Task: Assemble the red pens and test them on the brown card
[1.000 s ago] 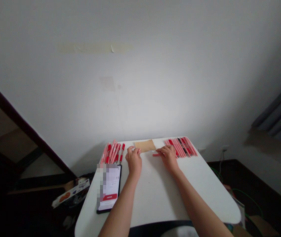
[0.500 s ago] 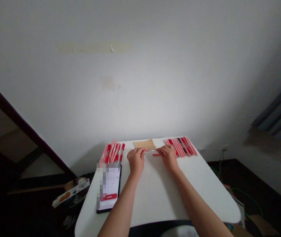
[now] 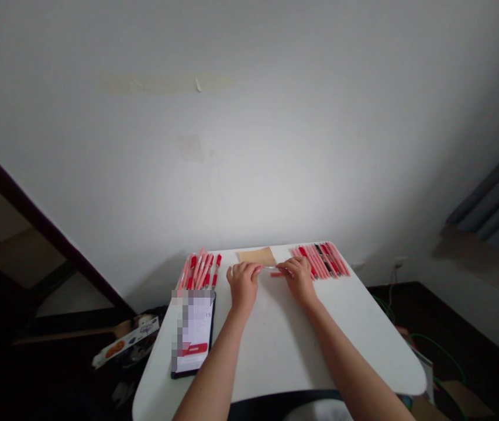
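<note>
My left hand (image 3: 243, 283) and my right hand (image 3: 298, 277) rest on a white table (image 3: 275, 345), both with fingers curled. Between them they hold a thin pale pen refill (image 3: 269, 268), one end in each hand. A pink pen barrel (image 3: 276, 274) lies on the table just under my right fingers. A tan piece of paper (image 3: 257, 256) sits right behind the hands. To the left lies a bunch of pink pens with red caps (image 3: 200, 270). A row of pink pens (image 3: 322, 259) lies to the right.
A phone (image 3: 193, 339) with a lit screen lies at the table's left side. A white wall stands close behind the table. A printed box (image 3: 124, 346) sits on the dark floor to the left. Green cables (image 3: 433, 345) run on the floor at the right.
My left hand has shifted right from the paper's edge toward my right hand and closed on the refill's left end. My right hand has barely moved.
</note>
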